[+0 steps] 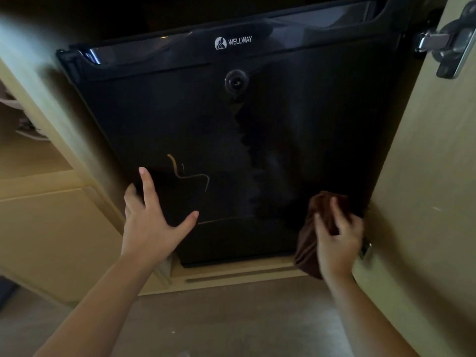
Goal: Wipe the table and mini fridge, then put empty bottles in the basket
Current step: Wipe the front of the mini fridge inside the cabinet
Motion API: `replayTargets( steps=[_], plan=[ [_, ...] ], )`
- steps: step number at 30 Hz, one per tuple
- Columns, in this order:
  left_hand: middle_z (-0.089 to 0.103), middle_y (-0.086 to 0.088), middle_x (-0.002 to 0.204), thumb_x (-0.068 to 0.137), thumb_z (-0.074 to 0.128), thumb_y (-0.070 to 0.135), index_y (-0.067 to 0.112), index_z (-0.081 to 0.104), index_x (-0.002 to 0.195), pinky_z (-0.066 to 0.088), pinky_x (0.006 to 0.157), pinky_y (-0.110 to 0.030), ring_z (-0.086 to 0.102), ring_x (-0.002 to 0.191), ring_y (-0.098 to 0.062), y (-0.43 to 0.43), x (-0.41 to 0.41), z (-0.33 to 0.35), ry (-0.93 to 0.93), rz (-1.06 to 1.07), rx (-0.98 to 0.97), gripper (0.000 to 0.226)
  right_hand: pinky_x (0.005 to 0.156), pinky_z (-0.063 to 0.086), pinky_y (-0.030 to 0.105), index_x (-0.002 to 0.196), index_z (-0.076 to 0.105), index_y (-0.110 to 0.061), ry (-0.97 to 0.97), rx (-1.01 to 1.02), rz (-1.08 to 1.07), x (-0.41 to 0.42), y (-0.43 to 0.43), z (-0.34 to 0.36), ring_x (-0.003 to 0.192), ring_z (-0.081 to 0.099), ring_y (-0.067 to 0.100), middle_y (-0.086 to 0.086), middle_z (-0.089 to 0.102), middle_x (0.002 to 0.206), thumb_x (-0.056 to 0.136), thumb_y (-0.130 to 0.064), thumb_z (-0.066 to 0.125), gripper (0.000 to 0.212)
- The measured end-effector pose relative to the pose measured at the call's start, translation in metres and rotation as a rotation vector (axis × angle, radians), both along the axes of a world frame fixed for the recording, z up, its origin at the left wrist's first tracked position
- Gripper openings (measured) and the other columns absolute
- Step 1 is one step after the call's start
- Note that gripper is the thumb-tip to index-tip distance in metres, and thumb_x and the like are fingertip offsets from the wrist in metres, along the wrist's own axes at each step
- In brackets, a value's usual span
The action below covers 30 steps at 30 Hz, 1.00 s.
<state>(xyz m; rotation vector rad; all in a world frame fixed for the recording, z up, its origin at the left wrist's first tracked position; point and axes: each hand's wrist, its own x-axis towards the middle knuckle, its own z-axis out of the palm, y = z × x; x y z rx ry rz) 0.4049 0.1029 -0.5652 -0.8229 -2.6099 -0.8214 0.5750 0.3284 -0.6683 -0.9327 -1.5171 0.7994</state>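
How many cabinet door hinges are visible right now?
2. One metal hinge sits at the top right on the open cabinet door. A second hinge shows only partly, low down behind the right hand. Others may be out of view.

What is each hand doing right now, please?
Left hand: open, fingers spread flat against the mini fridge door.
Right hand: closed on the brown cloth, pressed to the door.
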Motion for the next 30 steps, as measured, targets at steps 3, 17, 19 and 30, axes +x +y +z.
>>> replayTargets(
  steps=[3, 17, 19, 30],
  plan=[
    [0.008, -0.022, 0.146, 0.062, 0.058, 0.069, 0.047, -0.038, 0.125, 0.03, 0.103, -0.048, 0.02, 0.132, -0.041, -0.002, 0.0, 0.001, -0.002, -0.01, -0.007, 0.117, 0.093, 0.033, 0.018, 0.123, 0.055, -0.004, 0.026, -0.113, -0.082, 0.008, 0.017, -0.004, 0.105, 0.054, 0.037, 0.026, 0.051, 0.115, 0.081, -0.008, 0.067, 0.044],
    [0.007, -0.021, 0.147, 0.062, 0.06, 0.066, 0.043, -0.034, 0.13, 0.031, 0.103, -0.046, 0.023, 0.132, -0.039, -0.005, 0.002, 0.001, -0.016, -0.022, -0.045, 0.118, 0.085, 0.03, -0.004, 0.119, 0.06, -0.01, -0.083, 0.085, 0.362, -0.04, -0.072, -0.017, 0.087, 0.053, 0.011, 0.012, 0.052, 0.105, 0.076, -0.007, 0.072, 0.045],
    [0.007, -0.022, 0.147, 0.058, 0.055, 0.071, 0.048, -0.038, 0.124, 0.032, 0.103, -0.046, 0.024, 0.132, -0.039, -0.005, 0.003, 0.001, -0.042, -0.028, -0.04, 0.116, 0.086, 0.032, 0.0, 0.12, 0.058, -0.013, -0.098, 0.119, 0.357, -0.029, -0.057, -0.021, 0.087, 0.054, 0.012, 0.009, 0.051, 0.104, 0.075, -0.006, 0.072, 0.048],
    [0.008, -0.02, 0.147, 0.051, 0.045, 0.079, 0.051, -0.039, 0.122, 0.033, 0.101, -0.046, 0.027, 0.13, -0.04, -0.007, 0.0, 0.001, -0.045, -0.029, -0.035, 0.113, 0.086, 0.024, 0.003, 0.123, 0.055, -0.005, 0.022, -0.194, -0.039, -0.002, -0.005, -0.025, 0.108, 0.05, 0.034, 0.024, 0.049, 0.118, 0.081, -0.01, 0.067, 0.043]
  ],
)
